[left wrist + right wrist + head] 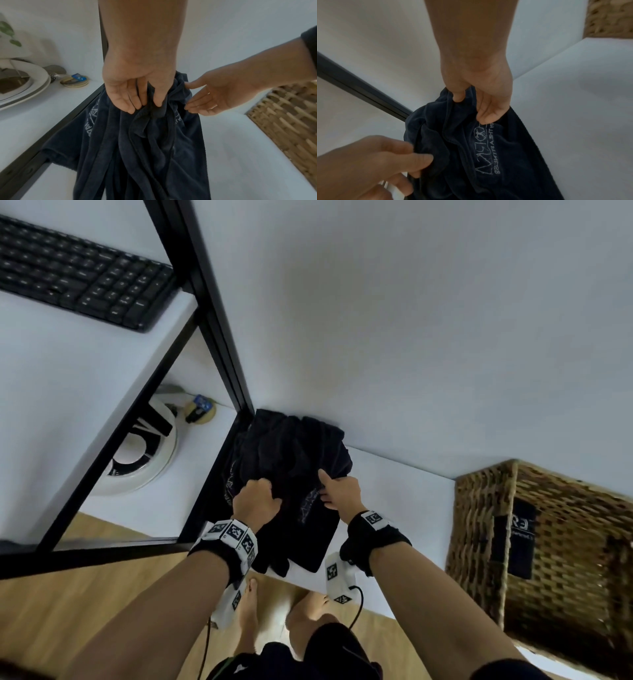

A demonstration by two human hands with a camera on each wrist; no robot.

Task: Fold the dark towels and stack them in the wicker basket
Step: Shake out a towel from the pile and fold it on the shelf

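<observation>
A heap of dark towels [291,453] with pale printed lettering lies on the white shelf [404,484], in the corner by the wall. My left hand [263,494] grips a bunched fold of the top towel [154,142], its fingers [130,102] curled into the cloth. My right hand [329,491] pinches the towel's right edge [488,155] between the thumb and fingers [486,115], just above the lettering. The wicker basket [555,529] stands to the right on the same shelf, apart from the heap, and also shows in the left wrist view [283,119].
A black metal frame post [212,313] rises just left of the heap. Beyond it are a white dish [137,460], a small round tin [200,409] and, higher up, a black keyboard [78,275]. Wooden floor [68,594] and my feet lie below the shelf edge.
</observation>
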